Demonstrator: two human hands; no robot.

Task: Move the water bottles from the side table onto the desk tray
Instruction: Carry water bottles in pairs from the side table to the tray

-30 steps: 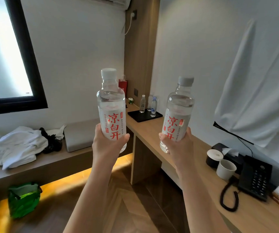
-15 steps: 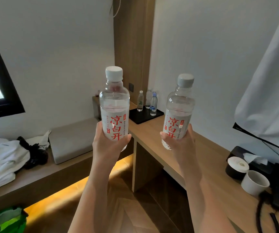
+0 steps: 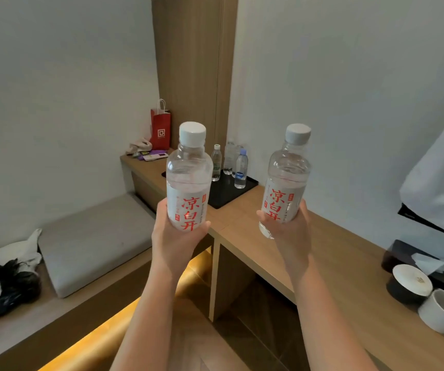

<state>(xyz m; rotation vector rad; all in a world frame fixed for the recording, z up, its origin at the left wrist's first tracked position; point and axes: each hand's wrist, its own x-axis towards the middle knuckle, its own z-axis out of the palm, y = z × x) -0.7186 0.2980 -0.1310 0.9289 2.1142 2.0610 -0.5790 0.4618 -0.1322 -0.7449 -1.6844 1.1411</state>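
The left hand [image 3: 178,236] is clenched round the lower part of a clear plastic water bottle with a white cap and red characters on its label [image 3: 188,180] and holds it upright in the air. The right hand [image 3: 288,231] grasps a second clear plastic water bottle of the same kind [image 3: 286,183] the same way, upright above the front edge of the long light-wood desk [image 3: 336,253]. Beyond and between the two lies the flat black rectangular tray [image 3: 229,195] at the desk's far end, near the wall; its left part is hidden behind the first bottle. Three small clear bottles [image 3: 241,172] stand grouped at the tray's back, and open black surface shows across its near half up to the near corner. Plain wood runs from that corner to the desk's front edge. Further right along the desk, well apart from the tray, sit a white cup [image 3: 442,311], a white-topped black round container [image 3: 411,282] and a black tissue box [image 3: 400,257]. Left of the desk, a grey cushion [image 3: 95,242] lies on a lower bench.
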